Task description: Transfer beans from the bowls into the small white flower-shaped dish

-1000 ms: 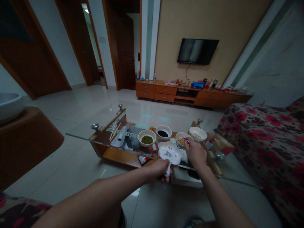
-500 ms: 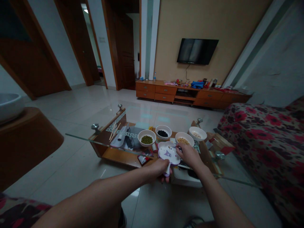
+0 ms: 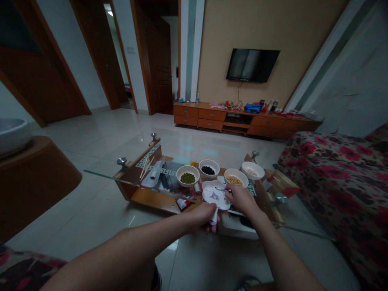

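Observation:
My left hand [image 3: 208, 216] is closed round the handle of a white and lilac plate [image 3: 216, 197] with a purple figure printed on it. A few small bits lie on the plate. My right hand [image 3: 241, 198] pinches a thin utensil [image 3: 222, 189], its tip over the plate; whether it is a spoon or a fork is too small to tell. Just behind stand white bowls: one of green beans [image 3: 187, 178], one of black beans [image 3: 207, 170], one of yellow beans [image 3: 234, 180] and one with pale pieces [image 3: 251, 171].
The bowls stand on a glass coffee table [image 3: 169, 139] with metal knobs. Chopsticks [image 3: 146, 167] show at its left, and a red packet [image 3: 183, 203] near its front. A flowered sofa [image 3: 336, 173] is at right, a TV cabinet [image 3: 212, 115] at the back.
The utensil's tip has shifted very slightly over the plate, along with my right hand. My left hand and the bowls stay where they were.

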